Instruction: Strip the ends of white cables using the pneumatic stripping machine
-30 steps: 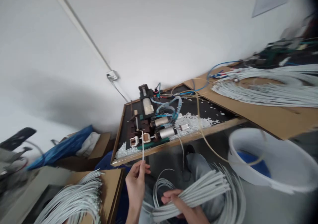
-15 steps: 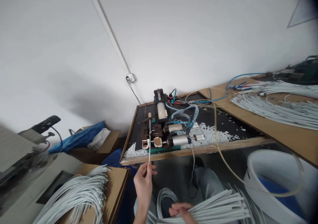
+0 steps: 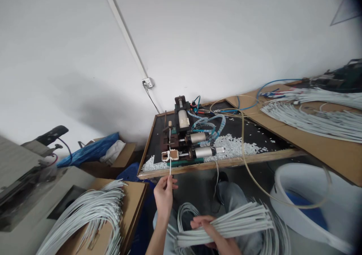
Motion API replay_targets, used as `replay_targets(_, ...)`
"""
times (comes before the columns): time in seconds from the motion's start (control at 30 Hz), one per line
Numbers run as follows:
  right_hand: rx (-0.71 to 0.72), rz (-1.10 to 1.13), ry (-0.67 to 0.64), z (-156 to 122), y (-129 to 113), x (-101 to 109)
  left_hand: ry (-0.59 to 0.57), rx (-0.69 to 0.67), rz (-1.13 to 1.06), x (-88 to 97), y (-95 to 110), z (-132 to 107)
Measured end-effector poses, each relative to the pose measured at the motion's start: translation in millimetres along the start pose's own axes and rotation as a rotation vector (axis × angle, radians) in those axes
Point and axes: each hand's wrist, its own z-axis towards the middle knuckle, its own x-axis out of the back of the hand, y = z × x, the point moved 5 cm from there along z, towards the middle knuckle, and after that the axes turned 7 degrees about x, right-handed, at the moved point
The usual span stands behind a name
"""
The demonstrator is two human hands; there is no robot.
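My left hand [image 3: 164,192] pinches a single thin white cable [image 3: 170,163] and holds it upright, its tip between the white jaws at the front of a small pneumatic machine [image 3: 185,143]. The machine has metal cylinders and blue hoses and stands on a black board [image 3: 254,136] strewn with white offcuts [image 3: 236,146]. My right hand [image 3: 207,228] grips a thick bundle of white cables [image 3: 240,223] lying across my lap.
A pile of white cables [image 3: 90,209] rests on a cardboard surface at lower left. More cables [image 3: 313,113] lie on the brown bench at right. A white tub [image 3: 311,206] with a blue inside stands below it. Boxes and a blue bag [image 3: 90,153] sit at left.
The view swung and settled. My left hand has kept the cable upright in the machine, where the two white jaws have closed together on it. My right hand stays on the bundle.
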Motion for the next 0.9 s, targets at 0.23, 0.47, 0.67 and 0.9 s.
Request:
replay_targets(0.23,0.024,0.011,-0.023,-1,-2,-2,-0.172,0.003,-0.02,-6.9,12,1)
replay_targets(0.47,0.186,-0.034,-0.122,-6,-16,-10,-0.124,-0.168,0.154,2.0,41,-39)
replay_targets(0.67,0.338,-0.025,-0.168,-9,-26,-22,-0.716,-0.339,0.371,-28.4,76,-87)
replay_targets(0.9,0.355,-0.006,-0.112,-5,-20,-22,-0.822,-0.244,0.356,-43.3,78,-100)
